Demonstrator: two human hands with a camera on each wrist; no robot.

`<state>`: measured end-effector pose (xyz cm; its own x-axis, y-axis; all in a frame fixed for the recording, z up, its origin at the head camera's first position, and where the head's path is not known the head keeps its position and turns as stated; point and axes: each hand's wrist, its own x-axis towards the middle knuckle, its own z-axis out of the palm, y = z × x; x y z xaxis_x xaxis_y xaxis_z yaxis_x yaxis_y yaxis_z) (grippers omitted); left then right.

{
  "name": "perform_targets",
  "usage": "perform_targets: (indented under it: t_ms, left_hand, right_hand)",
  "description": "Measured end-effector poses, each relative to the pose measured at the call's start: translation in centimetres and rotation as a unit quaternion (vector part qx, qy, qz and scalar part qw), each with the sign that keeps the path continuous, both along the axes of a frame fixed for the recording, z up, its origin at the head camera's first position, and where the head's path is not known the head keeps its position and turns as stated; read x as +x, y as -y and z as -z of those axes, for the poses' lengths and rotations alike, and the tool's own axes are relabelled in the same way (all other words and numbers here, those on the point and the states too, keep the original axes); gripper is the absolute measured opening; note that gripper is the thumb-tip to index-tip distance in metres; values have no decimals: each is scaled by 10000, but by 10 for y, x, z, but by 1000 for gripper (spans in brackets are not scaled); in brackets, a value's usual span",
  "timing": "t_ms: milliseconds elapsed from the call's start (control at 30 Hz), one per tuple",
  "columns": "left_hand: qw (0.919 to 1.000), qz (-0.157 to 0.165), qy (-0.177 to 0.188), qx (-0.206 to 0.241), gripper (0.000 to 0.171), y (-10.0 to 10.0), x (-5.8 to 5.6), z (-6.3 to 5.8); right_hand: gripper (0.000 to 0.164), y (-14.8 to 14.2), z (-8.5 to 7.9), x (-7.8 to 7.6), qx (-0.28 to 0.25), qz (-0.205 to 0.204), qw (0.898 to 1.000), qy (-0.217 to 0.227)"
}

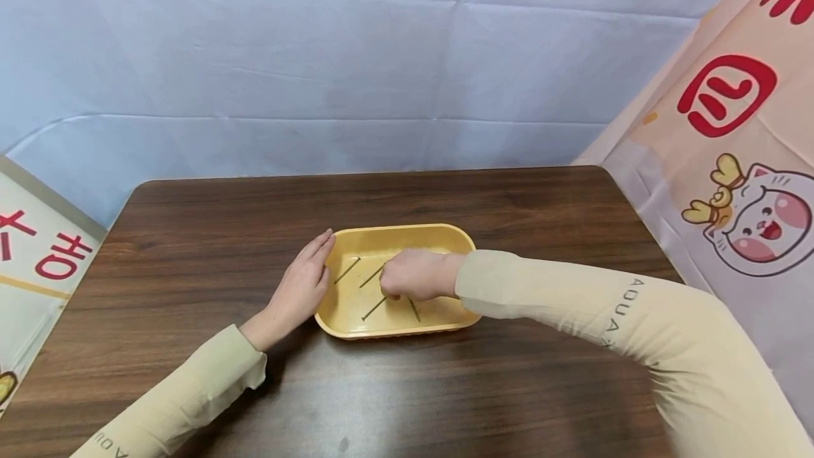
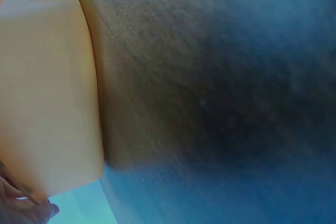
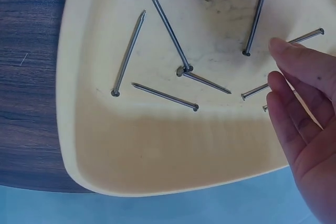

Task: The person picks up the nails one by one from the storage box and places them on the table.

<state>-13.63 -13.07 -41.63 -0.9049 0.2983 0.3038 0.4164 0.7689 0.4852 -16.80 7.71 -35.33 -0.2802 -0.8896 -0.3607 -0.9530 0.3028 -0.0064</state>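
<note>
A yellow plastic tray (image 1: 394, 335) with rounded corners holds several loose metal nails (image 1: 373, 308). My left hand (image 1: 297, 292) lies along the tray's left end, fingers straight against the rim. The tray's outer wall (image 2: 50, 87) fills the left side of the left wrist view. Over the inside of the tray is my right hand (image 1: 416, 274). In the right wrist view, its thumb and fingers (image 3: 286, 111) stand apart, close over a few nails (image 3: 255, 92) that they partly cover. Farther from the fingers, other nails (image 3: 165, 96) lie scattered, two of them touching at their heads.
The tray stands on a dark wood-grain table (image 1: 210, 253) with rounded far corners. A pale cloth (image 1: 305, 69) hangs behind the table. Printed banners with red characters (image 1: 750, 182) flank it at both sides.
</note>
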Motion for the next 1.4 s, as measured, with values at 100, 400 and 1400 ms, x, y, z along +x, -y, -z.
perform_targets:
  t_ms: [100,400,1400]
  left_hand:
    - [10000,-2,-1,4,46,0,0,0]
    - [10000,10,2,28,46,0,0,0]
    - [10000,18,3,39,47,0,-3,4]
  right_hand:
    - [38,1,2,-1,14,-67,10000,-19]
    - [33,0,10,-2,-86,-566,9976,-389]
    - [22,-4,24,-5,91,-1036,9911,-828]
